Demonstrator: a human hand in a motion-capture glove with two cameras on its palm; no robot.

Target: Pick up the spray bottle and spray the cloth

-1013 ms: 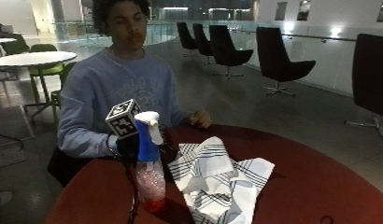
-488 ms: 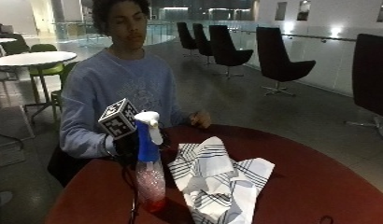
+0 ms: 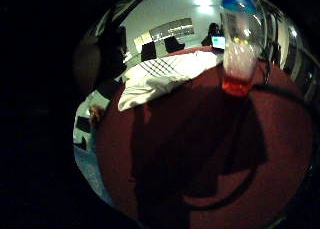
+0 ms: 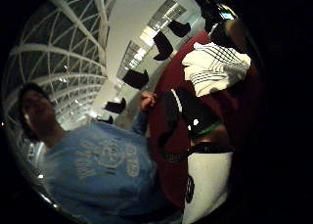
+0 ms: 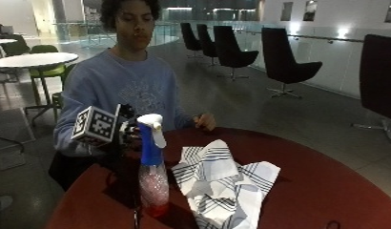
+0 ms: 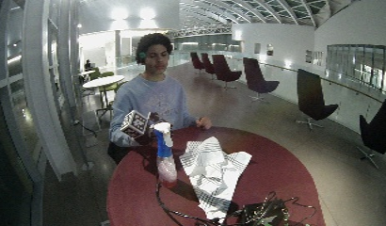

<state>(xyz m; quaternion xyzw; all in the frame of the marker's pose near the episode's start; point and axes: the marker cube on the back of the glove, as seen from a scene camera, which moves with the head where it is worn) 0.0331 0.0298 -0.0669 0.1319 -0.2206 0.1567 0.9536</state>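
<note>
Lowered since earlier, upright spray bottle (image 5: 152,171) aims its nozzle toward cloth (image 5: 224,183).

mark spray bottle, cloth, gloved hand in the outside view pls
spray bottle (image 5: 153,183), outside view, on its clear body above the red liquid.
cloth (image 5: 221,183), outside view, on the striped middle fold.
right hand (image 5: 128,133), outside view, on the glove behind the bottle's neck.

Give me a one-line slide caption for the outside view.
Gloved right hand grips the spray bottle beside the striped cloth on the red table.
</note>
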